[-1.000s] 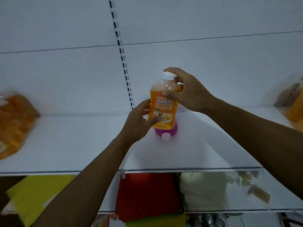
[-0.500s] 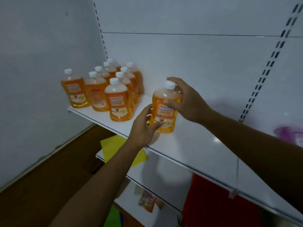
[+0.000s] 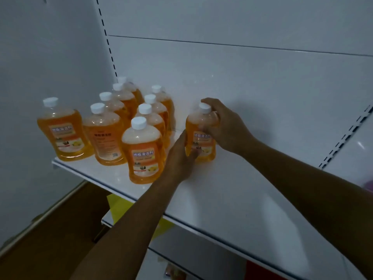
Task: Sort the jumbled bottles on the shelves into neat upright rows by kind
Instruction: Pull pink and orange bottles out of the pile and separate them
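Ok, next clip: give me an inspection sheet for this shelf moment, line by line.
Surface: white shelf, bare on its right part.
Job's things: nine orange bottles upright in rows at left; held bottle upright beside them, apart.
Clutter: yellow item on the shelf below.
Grip: left hand holds the held bottle's lower body; right hand wraps its shoulder and cap.
Cables: nothing seen.
Surroundings: white back panel with slotted uprights.

Bottles of floor cleaner (image 3: pixel 142 150): orange liquid, white caps (image 3: pixel 138 123), orange-and-white labels. Shelf (image 3: pixel 232 199) and back panel (image 3: pixel 242 81) white. Yellow sheet (image 3: pixel 121 207) below; floor (image 3: pixel 50 229) brown.
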